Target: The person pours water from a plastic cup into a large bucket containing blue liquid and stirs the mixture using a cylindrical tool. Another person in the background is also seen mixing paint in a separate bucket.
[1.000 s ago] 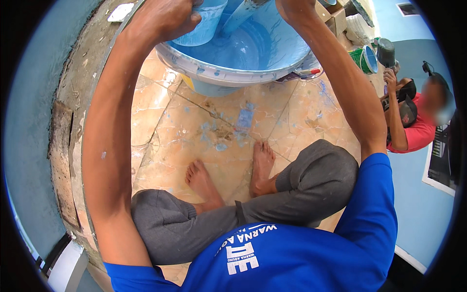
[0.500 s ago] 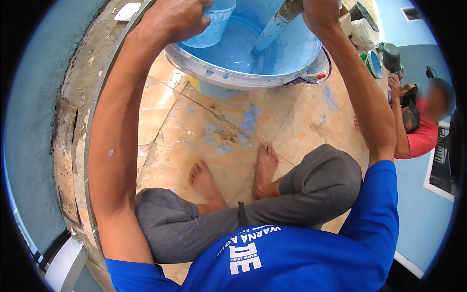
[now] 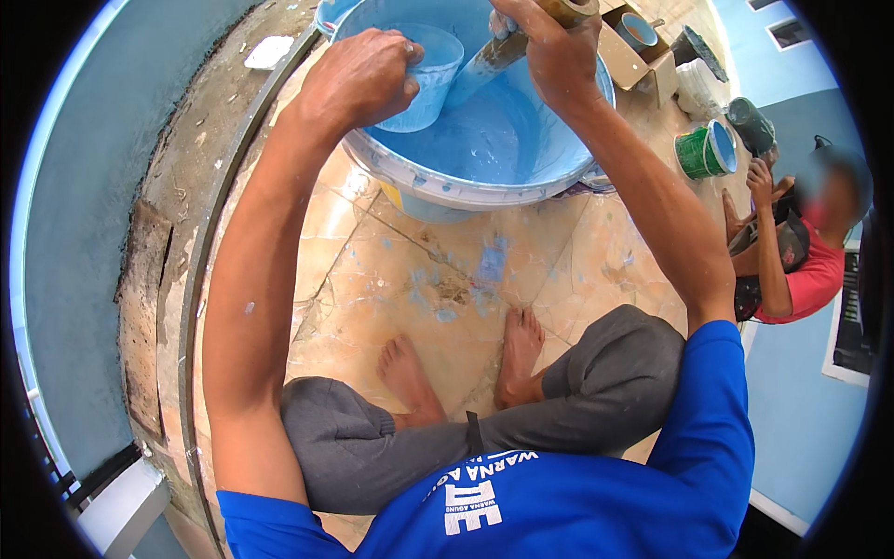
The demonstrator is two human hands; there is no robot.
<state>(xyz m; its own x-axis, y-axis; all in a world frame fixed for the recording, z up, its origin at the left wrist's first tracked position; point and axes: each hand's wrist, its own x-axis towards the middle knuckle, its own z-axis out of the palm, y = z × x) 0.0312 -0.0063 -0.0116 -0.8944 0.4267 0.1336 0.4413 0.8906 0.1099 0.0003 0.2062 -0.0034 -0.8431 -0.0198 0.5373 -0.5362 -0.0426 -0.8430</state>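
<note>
My left hand [image 3: 365, 76] is closed on the rim of a small translucent pail [image 3: 424, 101], smeared with light blue paint. The pail hangs over the left part of a large paint tub [image 3: 466, 194]. In the tub is light blue paint [image 3: 489, 140]. Higher up and to the right, my right hand [image 3: 561, 58] grips a thick, tube-like stick [image 3: 495, 58], brownish on top and blue with paint lower down. The stick slants down-left toward the pail's right side. Its lower end is hard to make out there.
Blue splashes mark the tiled floor [image 3: 372, 289] between my bare feet and the tub. A green paint can [image 3: 698, 152], a white bucket [image 3: 698, 88] and an open carton [image 3: 622, 56] stand at right. Another person [image 3: 810, 261] in red sits there holding a dark container [image 3: 751, 126].
The tub and floor sit lower in view. The stick leans more to the left, its lower part now close to the pail. Both hands keep their hold.
</note>
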